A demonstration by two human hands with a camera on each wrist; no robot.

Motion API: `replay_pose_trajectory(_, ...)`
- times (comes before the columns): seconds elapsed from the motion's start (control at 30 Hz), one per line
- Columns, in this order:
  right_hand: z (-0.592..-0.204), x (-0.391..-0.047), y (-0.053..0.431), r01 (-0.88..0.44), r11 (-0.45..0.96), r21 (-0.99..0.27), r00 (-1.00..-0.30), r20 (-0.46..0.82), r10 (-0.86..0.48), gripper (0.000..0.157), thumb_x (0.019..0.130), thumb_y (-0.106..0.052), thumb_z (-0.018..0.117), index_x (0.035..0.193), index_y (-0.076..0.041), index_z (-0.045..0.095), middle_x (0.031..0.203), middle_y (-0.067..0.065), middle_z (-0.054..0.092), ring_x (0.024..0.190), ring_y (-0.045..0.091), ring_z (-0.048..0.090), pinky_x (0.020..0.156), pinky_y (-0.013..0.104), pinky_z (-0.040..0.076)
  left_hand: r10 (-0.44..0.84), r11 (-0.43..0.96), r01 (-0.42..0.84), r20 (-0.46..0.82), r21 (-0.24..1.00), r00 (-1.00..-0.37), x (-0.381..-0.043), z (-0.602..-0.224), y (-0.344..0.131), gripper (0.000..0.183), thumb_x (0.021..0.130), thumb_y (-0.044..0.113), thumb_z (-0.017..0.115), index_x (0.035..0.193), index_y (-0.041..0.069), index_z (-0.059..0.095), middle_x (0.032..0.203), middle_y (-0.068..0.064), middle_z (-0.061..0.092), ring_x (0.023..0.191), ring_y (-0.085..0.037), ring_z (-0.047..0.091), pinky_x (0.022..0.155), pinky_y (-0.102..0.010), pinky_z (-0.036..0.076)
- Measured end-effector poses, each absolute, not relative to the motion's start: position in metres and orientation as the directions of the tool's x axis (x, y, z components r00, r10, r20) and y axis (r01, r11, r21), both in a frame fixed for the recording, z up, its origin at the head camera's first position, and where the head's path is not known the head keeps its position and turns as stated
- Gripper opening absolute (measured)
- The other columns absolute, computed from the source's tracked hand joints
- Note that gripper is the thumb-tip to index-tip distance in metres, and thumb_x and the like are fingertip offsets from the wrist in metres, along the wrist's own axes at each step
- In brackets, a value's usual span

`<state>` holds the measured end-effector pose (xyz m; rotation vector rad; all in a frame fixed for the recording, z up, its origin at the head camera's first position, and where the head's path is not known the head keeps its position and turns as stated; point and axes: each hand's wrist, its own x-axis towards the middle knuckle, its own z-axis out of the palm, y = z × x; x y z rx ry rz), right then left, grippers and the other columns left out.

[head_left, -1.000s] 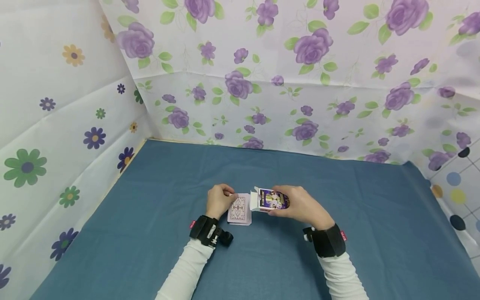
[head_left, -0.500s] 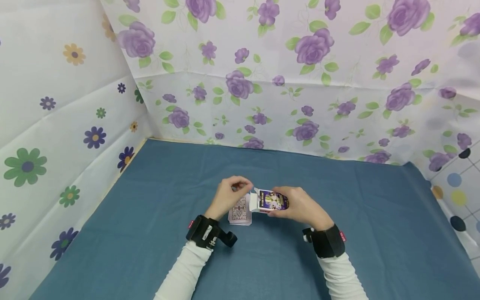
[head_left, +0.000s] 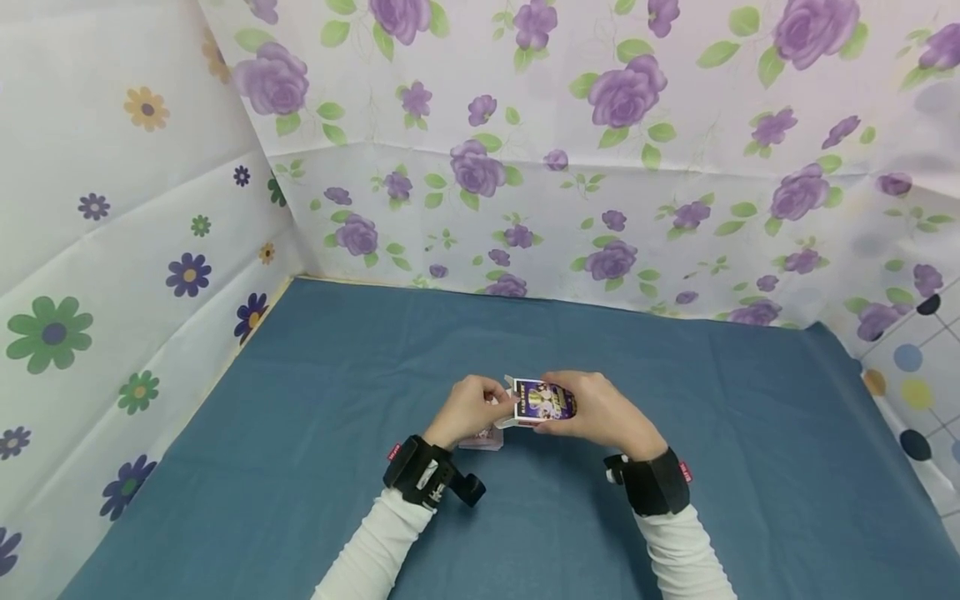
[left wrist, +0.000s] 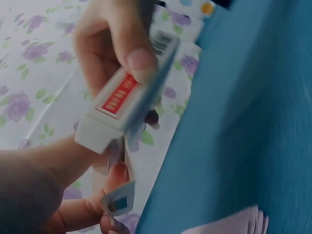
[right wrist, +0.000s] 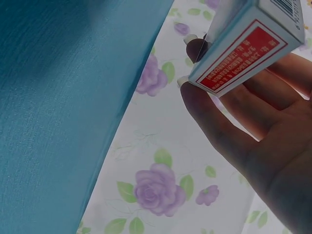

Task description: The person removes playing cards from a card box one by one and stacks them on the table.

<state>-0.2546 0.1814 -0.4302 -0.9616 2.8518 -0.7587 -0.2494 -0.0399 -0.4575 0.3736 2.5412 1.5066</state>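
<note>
My right hand (head_left: 603,412) grips a small playing card box (head_left: 546,401) with a purple and gold front, tilted above the table. Its flapped end faces left and is open. In the right wrist view, fingers lie along the box (right wrist: 248,56), with a red label on its side. My left hand (head_left: 468,410) has its thumb and fingers curled at the box's mouth, beside a loose flap (left wrist: 119,199). Whether they pinch a card or the flap I cannot tell. Below, partly hidden by that hand, a stack of playing cards (head_left: 483,439) lies on the table.
A blue cloth (head_left: 337,367) covers the table. Behind it hangs a white sheet with purple roses (head_left: 476,171), and another with coloured daisies (head_left: 51,335) runs along the left. Black camera straps (head_left: 656,483) circle both wrists.
My left hand has left the card stack, lifted, and moved right to the mouth of the card box, now covering more of the stack. My right hand and the box have barely moved.
</note>
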Motion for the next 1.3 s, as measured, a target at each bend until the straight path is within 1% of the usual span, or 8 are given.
replay_pose_trajectory(0.1, -0.429, -0.254, 0.180, -0.556, 0.696, -0.455, -0.811, 0.114, -0.574, 0.061, 0.078, -0.036, 0.081, 0.127, -0.006, 0.061, 0.114, 0.007, 0.068, 0.088, 0.009, 0.062, 0.072, 0.026, 0.051, 0.291, 0.415, 0.056, -0.074, 0.908, -0.954, -0.250, -0.457, -0.041, 0.021, 0.092, 0.017, 0.066, 0.076, 0.004, 0.070, 0.056, 0.003, 0.039, 0.047, -0.010, 0.029, 0.050, -0.024, 0.027)
replay_pose_trajectory(0.2, -0.429, -0.254, 0.180, -0.537, 0.711, -0.455, -0.821, 0.088, -0.563, 0.062, 0.078, -0.037, 0.081, 0.128, -0.007, 0.060, 0.116, 0.007, 0.067, 0.089, 0.010, 0.062, 0.072, 0.025, 0.051, 0.285, 0.391, -0.001, -0.122, 0.920, -0.951, -0.251, -0.457, -0.042, 0.019, 0.091, 0.017, 0.067, 0.079, 0.003, 0.072, 0.056, 0.002, 0.043, 0.048, -0.011, 0.030, 0.050, -0.025, 0.028)
replay_pose_trajectory(0.4, -0.431, -0.255, 0.180, -0.530, 0.719, -0.450, -0.826, 0.082, -0.557, 0.062, 0.078, -0.035, 0.081, 0.128, -0.005, 0.060, 0.116, 0.009, 0.068, 0.087, 0.010, 0.062, 0.071, 0.024, 0.050, 0.295, 0.352, -0.046, -0.158, 0.935, -0.942, -0.254, -0.456, -0.044, 0.019, 0.091, 0.020, 0.069, 0.081, 0.003, 0.071, 0.062, 0.001, 0.047, 0.053, -0.012, 0.033, 0.052, -0.026, 0.028)
replay_pose_trajectory(0.63, -0.434, -0.257, 0.180, -0.567, 0.693, -0.445, -0.805, 0.120, -0.581, 0.061, 0.079, -0.036, 0.080, 0.127, -0.005, 0.061, 0.112, 0.008, 0.068, 0.085, 0.008, 0.062, 0.070, 0.024, 0.050, 0.290, 0.318, -0.060, -0.157, 0.946, -0.944, -0.254, -0.457, -0.045, 0.019, 0.091, 0.017, 0.067, 0.080, 0.002, 0.069, 0.064, 0.000, 0.055, 0.055, -0.012, 0.038, 0.053, -0.026, 0.031)
replay_pose_trajectory(0.77, -0.434, -0.257, 0.180, -0.576, 0.686, -0.444, -0.799, 0.129, -0.588, 0.061, 0.079, -0.036, 0.080, 0.127, -0.004, 0.060, 0.113, 0.008, 0.068, 0.086, 0.008, 0.062, 0.070, 0.025, 0.051, 0.318, 0.310, -0.055, -0.157, 0.949, -0.935, -0.255, -0.458, -0.046, 0.019, 0.092, 0.017, 0.066, 0.081, 0.001, 0.069, 0.066, 0.000, 0.055, 0.057, -0.012, 0.039, 0.054, -0.026, 0.031)
replay_pose_trajectory(1.0, -0.435, -0.257, 0.181, -0.566, 0.694, -0.445, -0.806, 0.126, -0.578, 0.061, 0.078, -0.036, 0.081, 0.127, -0.006, 0.061, 0.111, 0.007, 0.068, 0.084, 0.007, 0.061, 0.069, 0.023, 0.050, 0.397, 0.270, -0.027, -0.137, 0.962, -0.907, -0.259, -0.458, -0.055, 0.029, 0.095, 0.016, 0.061, 0.071, 0.000, 0.060, 0.061, -0.002, 0.042, 0.053, -0.012, 0.031, 0.054, -0.026, 0.028)
replay_pose_trajectory(1.1, -0.435, -0.257, 0.181, -0.560, 0.694, -0.453, -0.810, 0.121, -0.575, 0.061, 0.078, -0.037, 0.081, 0.127, -0.006, 0.061, 0.111, 0.007, 0.068, 0.083, 0.007, 0.061, 0.069, 0.023, 0.050, 0.393, 0.258, -0.027, -0.130, 0.966, -0.910, -0.260, -0.458, -0.058, 0.026, 0.095, 0.017, 0.062, 0.075, 0.000, 0.064, 0.063, -0.004, 0.046, 0.053, -0.013, 0.031, 0.056, -0.027, 0.029)
replay_pose_trajectory(1.3, -0.435, -0.256, 0.180, -0.557, 0.691, -0.460, -0.809, 0.112, -0.578, 0.062, 0.079, -0.037, 0.080, 0.128, -0.005, 0.060, 0.111, 0.007, 0.068, 0.082, 0.006, 0.060, 0.068, 0.023, 0.049, 0.407, 0.250, -0.014, -0.118, 0.968, -0.906, -0.260, -0.457, -0.058, 0.026, 0.095, 0.020, 0.062, 0.081, -0.002, 0.068, 0.066, -0.001, 0.052, 0.054, -0.013, 0.032, 0.056, -0.027, 0.030)
